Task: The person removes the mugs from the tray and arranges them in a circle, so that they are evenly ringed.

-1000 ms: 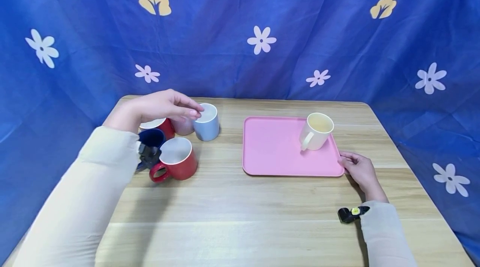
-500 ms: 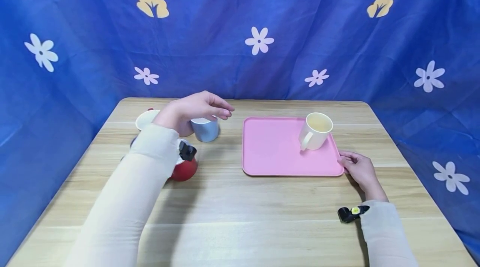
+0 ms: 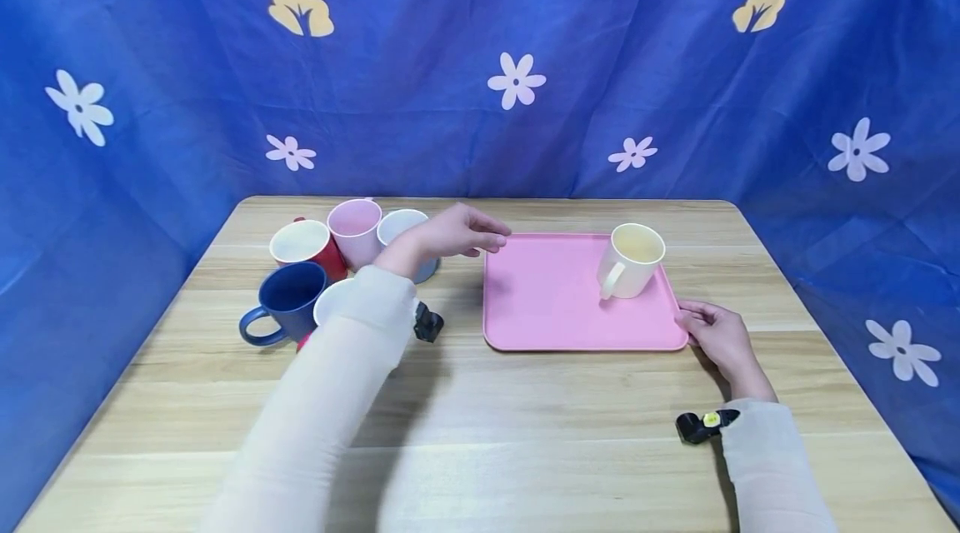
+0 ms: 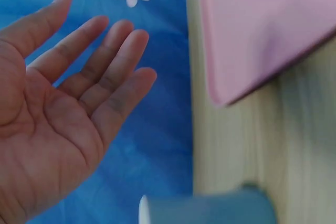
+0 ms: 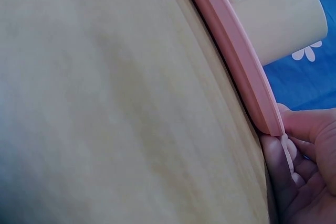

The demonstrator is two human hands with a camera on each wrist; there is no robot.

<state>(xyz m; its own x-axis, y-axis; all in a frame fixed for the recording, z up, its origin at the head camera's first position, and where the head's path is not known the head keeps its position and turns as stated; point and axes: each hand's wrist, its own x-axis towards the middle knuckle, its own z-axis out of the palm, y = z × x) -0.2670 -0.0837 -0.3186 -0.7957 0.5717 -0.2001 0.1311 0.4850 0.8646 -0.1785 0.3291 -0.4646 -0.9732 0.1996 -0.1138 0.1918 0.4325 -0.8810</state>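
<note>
Five mugs sit grouped at the counter's (image 3: 525, 433) left: a navy mug (image 3: 285, 300), a red mug (image 3: 303, 246), a pink cup (image 3: 355, 229), a pale blue cup (image 3: 401, 226) and a second red one mostly hidden behind our left sleeve. As far as we can see their insides, they look empty. Our left hand (image 3: 457, 233) hovers between the pale blue cup and the pink tray (image 3: 547, 300), palm bare, fingers (image 4: 113, 61) straight and slightly spread, holding nothing. On the tray stands one cream mug (image 3: 632, 261), upright near the far right corner, nothing visible inside. We judge one mug placed, five left. Our right hand (image 3: 716, 337) rests at the tray's near right corner, fingers (image 5: 302, 132) curled against its rim.
</note>
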